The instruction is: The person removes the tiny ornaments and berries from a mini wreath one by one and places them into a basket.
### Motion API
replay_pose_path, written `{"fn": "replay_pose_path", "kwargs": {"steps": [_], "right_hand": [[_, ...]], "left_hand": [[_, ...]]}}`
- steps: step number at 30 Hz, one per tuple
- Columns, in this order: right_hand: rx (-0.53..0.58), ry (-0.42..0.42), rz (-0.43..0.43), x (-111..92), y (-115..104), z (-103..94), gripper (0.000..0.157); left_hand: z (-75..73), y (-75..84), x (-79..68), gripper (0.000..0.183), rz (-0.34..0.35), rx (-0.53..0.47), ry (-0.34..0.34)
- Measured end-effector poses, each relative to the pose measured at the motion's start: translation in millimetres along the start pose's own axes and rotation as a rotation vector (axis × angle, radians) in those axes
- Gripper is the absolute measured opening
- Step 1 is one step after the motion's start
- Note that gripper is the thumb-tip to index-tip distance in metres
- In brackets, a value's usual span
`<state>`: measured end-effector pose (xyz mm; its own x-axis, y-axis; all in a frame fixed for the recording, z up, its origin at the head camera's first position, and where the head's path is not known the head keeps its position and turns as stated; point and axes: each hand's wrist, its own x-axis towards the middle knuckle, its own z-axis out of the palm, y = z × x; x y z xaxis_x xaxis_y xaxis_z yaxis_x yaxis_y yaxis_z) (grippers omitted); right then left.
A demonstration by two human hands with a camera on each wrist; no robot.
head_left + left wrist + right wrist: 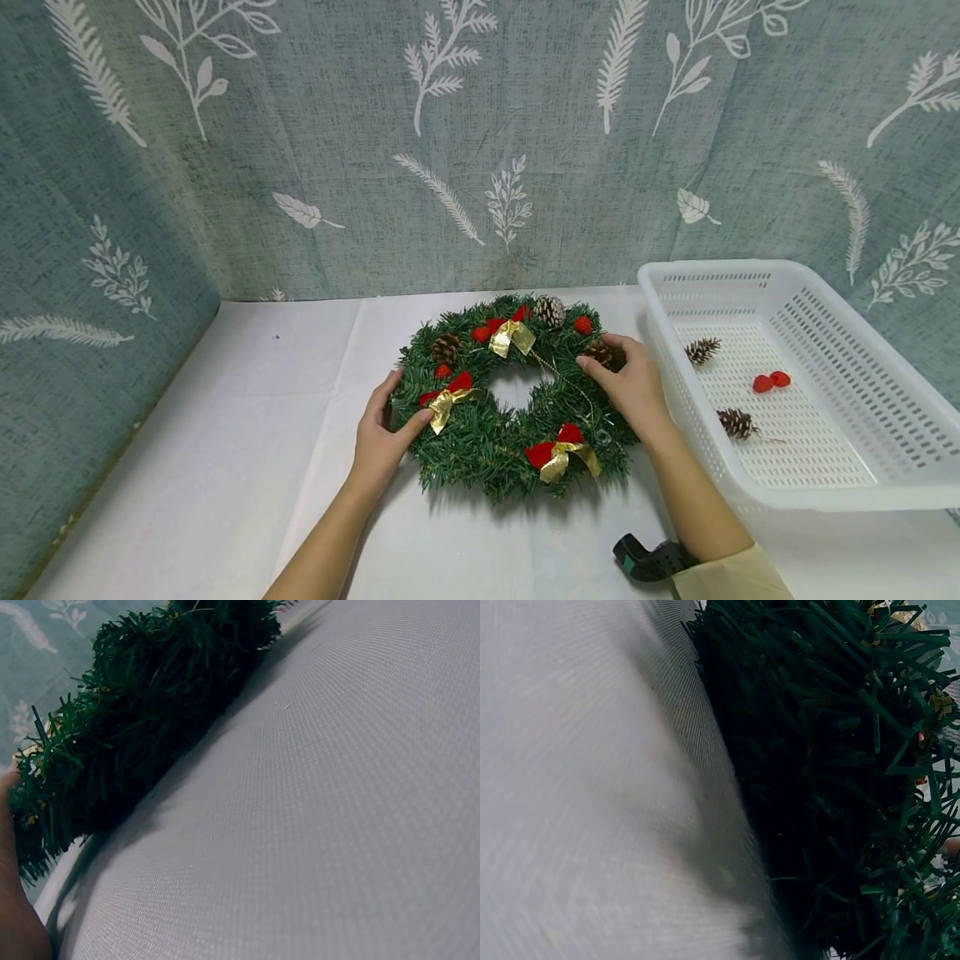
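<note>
A green Christmas wreath (pixel 480 450) lies on the white table, decked with red and gold bows, red berries and pine cones. My left hand (pixel 381 429) grips its left rim, thumb on top beside a bow (pixel 442 406) and fingers round the outer edge. At the upper right of the wreath, my right hand (pixel 632 383) pinches a brown pine cone (pixel 597 352) between thumb and fingers. A frosted pine cone (pixel 550 312) sits at the top. In the left wrist view, the wreath's side (pixel 127 727) shows; the right wrist view shows its greenery (pixel 802 750) close up.
Right of the wreath stands a white perforated basket (pixel 817 450) holding pine cones (pixel 737 423) and red berries (pixel 772 382). A patterned grey-green cloth (pixel 337 167) hangs behind the table (pixel 285 392). A black wrist device (pixel 648 558) is on the right arm.
</note>
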<state>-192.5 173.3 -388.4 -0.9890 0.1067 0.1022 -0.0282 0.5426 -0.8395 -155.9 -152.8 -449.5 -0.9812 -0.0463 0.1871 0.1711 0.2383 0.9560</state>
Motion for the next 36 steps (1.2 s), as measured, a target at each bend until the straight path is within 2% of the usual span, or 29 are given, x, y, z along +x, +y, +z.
{"fn": "replay_pose_path", "kwargs": {"steps": [10, 21, 36], "right_hand": [[0.031, 0.016, 0.013, 0.3, 2.5, 0.7, 0.047], [0.042, 0.061, 0.013, -1.0, 2.5, 1.6, 0.044], [0.122, 0.241, -0.003, -0.8, -1.6, 2.8, 0.037]], "left_hand": [[-0.3, -0.3, 0.1, 0.071, 0.014, -0.003, 0.014], [-1.0, -1.1, -0.7, 0.071, 0.01, -0.003, 0.01], [0.6, -0.1, 0.3, 0.071, 0.023, -0.007, 0.007]]}}
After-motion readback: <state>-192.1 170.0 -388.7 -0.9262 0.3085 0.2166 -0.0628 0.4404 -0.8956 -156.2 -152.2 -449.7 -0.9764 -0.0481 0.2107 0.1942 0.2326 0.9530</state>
